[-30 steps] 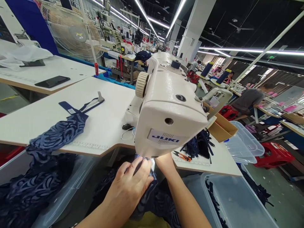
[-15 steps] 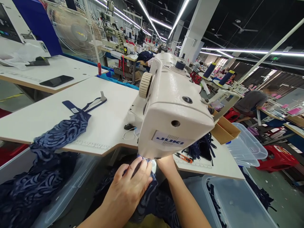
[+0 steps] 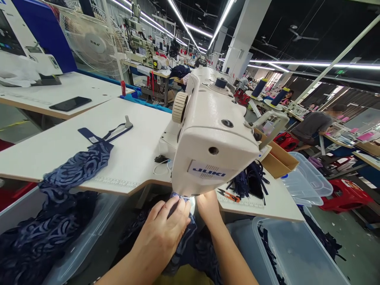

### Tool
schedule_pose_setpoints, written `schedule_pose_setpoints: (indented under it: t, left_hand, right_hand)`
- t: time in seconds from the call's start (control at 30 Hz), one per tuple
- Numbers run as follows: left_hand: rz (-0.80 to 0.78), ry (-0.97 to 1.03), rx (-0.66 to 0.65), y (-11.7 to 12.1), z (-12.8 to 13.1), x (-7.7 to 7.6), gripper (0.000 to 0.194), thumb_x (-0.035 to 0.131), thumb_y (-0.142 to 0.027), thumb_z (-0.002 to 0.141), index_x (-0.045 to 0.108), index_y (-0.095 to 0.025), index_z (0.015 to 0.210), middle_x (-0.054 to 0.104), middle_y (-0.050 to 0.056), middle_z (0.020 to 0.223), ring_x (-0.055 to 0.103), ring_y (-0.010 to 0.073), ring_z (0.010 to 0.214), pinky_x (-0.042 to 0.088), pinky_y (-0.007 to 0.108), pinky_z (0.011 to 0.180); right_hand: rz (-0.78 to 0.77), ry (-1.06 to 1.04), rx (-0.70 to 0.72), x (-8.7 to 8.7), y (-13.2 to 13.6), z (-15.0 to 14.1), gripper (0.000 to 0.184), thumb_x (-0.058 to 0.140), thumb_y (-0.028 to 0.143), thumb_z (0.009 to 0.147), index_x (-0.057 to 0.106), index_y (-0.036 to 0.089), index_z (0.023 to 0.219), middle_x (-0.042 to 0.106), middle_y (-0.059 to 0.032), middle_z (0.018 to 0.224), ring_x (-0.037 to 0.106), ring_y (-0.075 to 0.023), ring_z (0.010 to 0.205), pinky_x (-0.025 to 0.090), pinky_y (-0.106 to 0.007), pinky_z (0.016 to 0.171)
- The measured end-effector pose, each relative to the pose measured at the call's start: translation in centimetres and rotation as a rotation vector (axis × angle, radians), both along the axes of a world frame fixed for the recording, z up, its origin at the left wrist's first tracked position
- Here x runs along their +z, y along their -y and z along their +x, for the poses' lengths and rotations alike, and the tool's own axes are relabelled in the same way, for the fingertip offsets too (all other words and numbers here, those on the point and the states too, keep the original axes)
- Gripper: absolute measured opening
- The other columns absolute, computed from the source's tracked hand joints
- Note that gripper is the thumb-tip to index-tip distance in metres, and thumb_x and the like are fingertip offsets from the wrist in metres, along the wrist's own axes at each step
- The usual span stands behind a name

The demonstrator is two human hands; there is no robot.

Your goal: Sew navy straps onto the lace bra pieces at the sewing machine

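The white sewing machine (image 3: 216, 138) stands before me, its head over the place where both hands meet. My left hand (image 3: 168, 223) is closed on a navy patterned garment (image 3: 185, 241), fingertips bunched together just below the machine head. That garment hangs down toward my lap. My right hand (image 3: 209, 206) reaches in beside the lower right of the head, near a bright lit spot. Its fingertips are hidden behind the machine, so its grip does not show. The needle area is out of sight too.
On the left of the white table (image 3: 142, 118) a navy lace garment with straps (image 3: 80, 162) trails into a plastic bin (image 3: 97, 225). Orange-handled snips (image 3: 230, 196) and navy strips (image 3: 246, 182) lie at right. A clear bin (image 3: 297, 245) stands below. A person (image 3: 311, 124) works farther right.
My right hand shows a little more of its bent knuckles beside the machine head. My left hand stays on the garment in nearly the same place. The view has shifted slightly.
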State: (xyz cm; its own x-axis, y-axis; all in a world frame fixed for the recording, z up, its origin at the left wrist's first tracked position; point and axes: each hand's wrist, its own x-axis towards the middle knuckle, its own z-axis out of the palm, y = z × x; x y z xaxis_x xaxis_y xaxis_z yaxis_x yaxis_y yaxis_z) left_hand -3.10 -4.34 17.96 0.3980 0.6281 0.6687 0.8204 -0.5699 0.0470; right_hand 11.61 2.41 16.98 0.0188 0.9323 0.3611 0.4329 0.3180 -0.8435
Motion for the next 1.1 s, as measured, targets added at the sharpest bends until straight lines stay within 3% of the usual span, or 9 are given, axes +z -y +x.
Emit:
schedule_pose_setpoints:
  t: [0.1, 0.23, 0.4, 0.47, 0.57, 0.7, 0.8, 0.93, 1.1]
  left_hand:
    - [0.035, -0.104, -0.017, -0.1, -0.1, 0.1, 0.028, 0.049, -0.018, 0.092, 0.062, -0.019, 0.117, 0.067, 0.004, 0.112, 0.059, 0.0199, 0.104, 0.041, 0.035, 0.09]
    - [0.036, -0.158, -0.013, -0.2, 0.0, -0.4, 0.034, 0.041, -0.013, 0.092, 0.061, -0.017, 0.118, 0.065, 0.005, 0.117, 0.057, 0.022, 0.107, 0.039, 0.036, 0.092]
    - [-0.037, -0.067, -0.072, 0.2, -0.4, -0.1, 0.036, 0.038, -0.014, 0.09, 0.06, -0.022, 0.118, 0.062, 0.007, 0.117, 0.054, 0.0218, 0.109, 0.038, 0.036, 0.093]
    - [-0.205, 0.091, -0.188, 0.8, -0.9, 1.0, 0.028, 0.038, -0.02, 0.092, 0.064, -0.025, 0.102, 0.062, 0.007, 0.113, 0.056, 0.0191, 0.102, 0.042, 0.032, 0.09]
    - [-0.763, 0.247, -0.394, 1.7, -1.8, 2.8, 0.027, 0.038, -0.03, 0.094, 0.061, -0.023, 0.081, 0.064, 0.001, 0.088, 0.057, 0.0128, 0.077, 0.046, 0.021, 0.069]
    - [-1.179, 0.345, -0.366, 2.0, -2.9, 2.9, 0.033, 0.037, -0.04, 0.095, 0.057, -0.019, 0.078, 0.061, -0.005, 0.068, 0.052, 0.0092, 0.059, 0.038, 0.017, 0.05]
    - [-1.003, 0.323, -0.133, 1.3, -3.6, 1.7, 0.034, 0.036, -0.042, 0.094, 0.058, -0.02, 0.079, 0.061, -0.006, 0.064, 0.055, 0.0108, 0.056, 0.037, 0.019, 0.048]
    - [-0.321, 0.155, 0.142, 0.3, -4.1, 0.7, 0.027, 0.042, -0.037, 0.094, 0.061, -0.022, 0.106, 0.07, 0.004, 0.092, 0.065, 0.0191, 0.08, 0.046, 0.029, 0.072]
    - [-0.043, 0.056, -0.161, 0.1, -3.1, -0.2, 0.039, 0.034, -0.016, 0.096, 0.053, -0.026, 0.128, 0.064, -0.002, 0.124, 0.054, 0.0115, 0.117, 0.027, 0.029, 0.106]
  right_hand:
    - [-0.17, -0.039, 0.009, 0.4, 2.6, 1.0, 0.02, 0.043, 0.029, 0.092, 0.058, 0.02, 0.084, 0.06, -0.0009, 0.078, 0.054, -0.0149, 0.069, 0.046, -0.024, 0.066]
    - [-0.395, -0.017, 0.267, 0.7, 6.2, 2.2, 0.025, 0.046, 0.04, 0.094, 0.051, 0.021, 0.078, 0.048, 0.0044, 0.068, 0.045, -0.012, 0.063, 0.039, -0.021, 0.059]
    - [-0.376, -0.019, 0.389, 1.9, 8.1, 3.2, 0.022, 0.044, 0.036, 0.096, 0.056, 0.02, 0.086, 0.054, 0.002, 0.078, 0.049, -0.0127, 0.072, 0.04, -0.022, 0.067]
    - [-0.282, 0.016, 0.461, 2.9, 8.6, 3.5, 0.018, 0.045, 0.032, 0.096, 0.057, 0.021, 0.087, 0.057, 0.0012, 0.081, 0.051, -0.0129, 0.075, 0.041, -0.022, 0.07]
    - [-0.094, 0.114, 0.501, 4.1, 9.0, 3.6, 0.014, 0.046, 0.025, 0.095, 0.058, 0.021, 0.089, 0.057, -0.0006, 0.082, 0.054, -0.0129, 0.075, 0.042, -0.022, 0.068]
    - [0.287, 0.526, 0.288, 3.4, 7.6, 2.2, 0.018, 0.044, 0.016, 0.094, 0.062, 0.02, 0.095, 0.062, -0.0053, 0.082, 0.052, -0.0159, 0.069, 0.039, -0.025, 0.058]
    - [0.449, 0.719, 0.133, 1.9, 5.8, 0.8, 0.018, 0.048, 0.019, 0.094, 0.065, 0.022, 0.088, 0.065, -0.0044, 0.077, 0.05, -0.0171, 0.065, 0.036, -0.027, 0.056]
    - [0.37, 0.701, -0.075, 0.9, 4.8, -0.2, 0.023, 0.051, 0.028, 0.094, 0.068, 0.025, 0.08, 0.059, -0.0035, 0.067, 0.048, -0.0165, 0.061, 0.032, -0.026, 0.051]
    - [0.165, 0.424, 0.025, 0.5, 5.1, 0.5, 0.023, 0.047, 0.029, 0.095, 0.07, 0.027, 0.097, 0.061, -0.0039, 0.077, 0.055, -0.0167, 0.071, 0.042, -0.026, 0.061]
